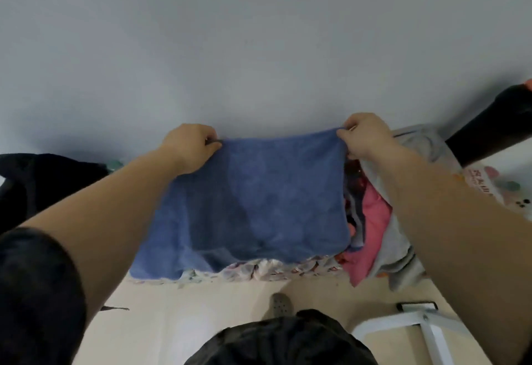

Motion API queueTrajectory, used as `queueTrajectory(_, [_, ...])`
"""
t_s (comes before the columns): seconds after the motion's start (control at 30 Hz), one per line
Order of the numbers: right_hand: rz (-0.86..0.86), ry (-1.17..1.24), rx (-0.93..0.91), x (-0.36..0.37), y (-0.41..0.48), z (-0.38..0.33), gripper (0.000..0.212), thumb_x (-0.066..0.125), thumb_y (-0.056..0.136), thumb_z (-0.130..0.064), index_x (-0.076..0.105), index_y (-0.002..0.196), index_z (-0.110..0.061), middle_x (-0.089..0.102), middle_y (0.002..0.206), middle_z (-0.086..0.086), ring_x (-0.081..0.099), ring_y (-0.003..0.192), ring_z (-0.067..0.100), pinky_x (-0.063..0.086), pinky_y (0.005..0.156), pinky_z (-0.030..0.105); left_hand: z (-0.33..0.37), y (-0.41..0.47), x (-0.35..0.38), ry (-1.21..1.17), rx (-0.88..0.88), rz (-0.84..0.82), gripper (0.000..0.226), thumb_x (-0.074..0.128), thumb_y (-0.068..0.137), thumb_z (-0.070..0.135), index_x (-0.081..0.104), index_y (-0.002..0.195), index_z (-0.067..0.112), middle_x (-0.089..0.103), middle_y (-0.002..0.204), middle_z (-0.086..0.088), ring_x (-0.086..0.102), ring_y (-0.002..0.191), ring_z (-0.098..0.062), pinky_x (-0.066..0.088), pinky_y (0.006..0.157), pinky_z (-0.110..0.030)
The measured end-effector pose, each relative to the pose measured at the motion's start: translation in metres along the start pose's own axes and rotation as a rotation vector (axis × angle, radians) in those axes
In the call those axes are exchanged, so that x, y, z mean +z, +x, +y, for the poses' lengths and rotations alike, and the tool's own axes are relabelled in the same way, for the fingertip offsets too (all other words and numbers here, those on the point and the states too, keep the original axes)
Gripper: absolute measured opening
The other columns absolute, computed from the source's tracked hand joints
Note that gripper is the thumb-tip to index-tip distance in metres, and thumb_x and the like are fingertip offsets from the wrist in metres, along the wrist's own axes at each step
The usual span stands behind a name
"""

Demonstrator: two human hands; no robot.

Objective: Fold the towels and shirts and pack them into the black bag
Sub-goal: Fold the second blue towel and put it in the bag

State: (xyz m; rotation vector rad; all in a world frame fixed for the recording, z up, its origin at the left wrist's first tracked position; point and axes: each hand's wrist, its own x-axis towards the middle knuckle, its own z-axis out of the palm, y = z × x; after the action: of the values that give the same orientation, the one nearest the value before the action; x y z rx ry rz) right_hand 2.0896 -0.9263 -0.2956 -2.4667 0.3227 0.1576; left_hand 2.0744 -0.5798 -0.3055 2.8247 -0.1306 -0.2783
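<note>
While the pale grey wall [259, 33] eats up the whole top half, the blue towel [253, 197] is the big thing dead centre. It's held up and spread flat, bottom edge hanging down onto a floral-print cover [259, 271] at 6 o'clock. The left hand [191, 146] has the 10 o'clock corner and the right hand [365, 134] the 2 o'clock corner, fingers on both curled tight and pinching the top hem. At 3 o'clock of the towel there's a heap with a grey garment [403, 249] and a pink garment [371, 220], partly behind the right forearm. Some black fabric [34, 180] sits at 9 o'clock by the frame edge, honestly can't tell if that's the bag. Tiny grey shoe [280, 305] at 6 o'clock.
</note>
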Motion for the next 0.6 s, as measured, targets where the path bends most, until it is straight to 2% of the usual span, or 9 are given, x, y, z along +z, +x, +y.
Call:
queueTrajectory(0.03, [0.052, -0.070, -0.024, 0.013, 0.003, 0.005, 0.011, 0.063, 0.093, -0.020, 0.069, 0.097, -0.012, 0.070, 0.102, 0.015, 0.066, 0.095, 0.035, 0.055, 0.082, 0.038, -0.002, 0.005, 0.012, 0.034, -0.038, 0.033, 0.019, 0.056, 0.098, 0.035, 0.057, 0.083, 0.024, 0.067, 0.093, -0.010, 0.061, 0.094, -0.035, 0.043, 0.073, -0.034])
queueTrajectory(0.13, [0.139, 0.008, -0.002, 0.047, 0.004, 0.018, 0.012, 0.057, 0.098, -0.021, 0.064, 0.101, -0.011, 0.070, 0.101, 0.013, 0.060, 0.086, 0.028, 0.042, 0.072, 0.031, -0.002, 0.019, 0.045, 0.070, -0.114, 0.086, 0.018, 0.054, 0.098, 0.034, 0.059, 0.085, 0.023, 0.069, 0.105, -0.017, 0.062, 0.096, -0.039, 0.046, 0.076, -0.038])
queueTrajectory(0.17, [0.152, 0.095, 0.021, 0.059, 0.000, 0.021, 0.013, 0.056, 0.098, -0.021, 0.061, 0.105, -0.012, 0.070, 0.099, 0.012, 0.061, 0.083, 0.026, 0.044, 0.071, 0.032, -0.003, 0.020, 0.055, 0.078, -0.130, 0.098, 0.019, 0.054, 0.099, 0.034, 0.062, 0.089, 0.020, 0.068, 0.105, -0.018, 0.062, 0.096, -0.040, 0.046, 0.075, -0.039])
queueTrajectory(0.23, [0.168, 0.259, 0.043, 0.079, -0.014, 0.025, 0.026, 0.055, 0.097, -0.026, 0.055, 0.121, -0.017, 0.069, 0.097, 0.009, 0.067, 0.085, 0.029, 0.055, 0.078, 0.041, -0.008, 0.022, 0.070, 0.069, -0.156, 0.123, 0.021, 0.054, 0.098, 0.033, 0.064, 0.095, 0.014, 0.066, 0.105, -0.020, 0.062, 0.096, -0.042, 0.048, 0.076, -0.041])
queueTrajectory(0.3, [0.122, 0.212, -0.075, 0.094, -0.035, 0.028, 0.043, 0.057, 0.097, -0.032, 0.048, 0.137, -0.019, 0.067, 0.112, 0.009, 0.064, 0.103, 0.027, 0.052, 0.095, 0.044, -0.013, 0.024, 0.080, 0.051, -0.162, 0.168, 0.021, 0.057, 0.096, 0.032, 0.063, 0.103, 0.013, 0.062, 0.111, -0.021, 0.058, 0.100, -0.043, 0.050, 0.082, -0.046])
queueTrajectory(0.37, [0.003, -0.011, -0.272, 0.108, -0.058, 0.030, 0.060, 0.053, 0.097, -0.047, 0.037, 0.150, -0.022, 0.046, 0.148, 0.011, 0.042, 0.137, 0.027, 0.036, 0.115, 0.044, -0.011, 0.021, 0.086, 0.083, -0.167, 0.227, 0.032, 0.058, 0.093, 0.032, 0.061, 0.117, 0.011, 0.057, 0.120, -0.021, 0.053, 0.106, -0.044, 0.048, 0.089, -0.052])
queueTrajectory(0.43, [-0.126, -0.300, -0.410, 0.119, -0.071, 0.031, 0.075, 0.036, 0.097, -0.066, 0.012, 0.159, -0.031, 0.004, 0.168, 0.012, 0.001, 0.154, 0.034, 0.008, 0.125, 0.051, 0.002, 0.008, 0.091, 0.065, -0.148, 0.316, 0.046, 0.051, 0.092, 0.039, 0.057, 0.127, 0.010, 0.055, 0.128, -0.019, 0.051, 0.113, -0.045, 0.045, 0.096, -0.055])
queueTrajectory(0.5, [-0.220, -0.476, -0.437, 0.129, -0.072, 0.036, 0.084, 0.022, 0.092, -0.078, -0.011, 0.158, -0.037, -0.028, 0.164, 0.010, -0.027, 0.149, 0.036, -0.011, 0.122, 0.056, 0.017, -0.018, 0.100, 0.050, -0.121, 0.335, 0.059, 0.044, 0.092, 0.048, 0.051, 0.138, 0.013, 0.049, 0.141, -0.018, 0.044, 0.129, -0.043, 0.036, 0.109, -0.057])
queueTrajectory(0.6, [-0.224, -0.572, -0.463, 0.133, -0.070, 0.047, 0.091, 0.016, 0.085, -0.087, -0.014, 0.157, -0.039, -0.032, 0.162, 0.010, -0.031, 0.147, 0.039, -0.013, 0.119, 0.061, 0.025, -0.060, 0.121, 0.110, -0.169, 0.140, 0.081, 0.028, 0.091, 0.071, 0.024, 0.157, 0.024, 0.017, 0.165, -0.014, 0.012, 0.152, -0.038, 0.006, 0.121, -0.056])
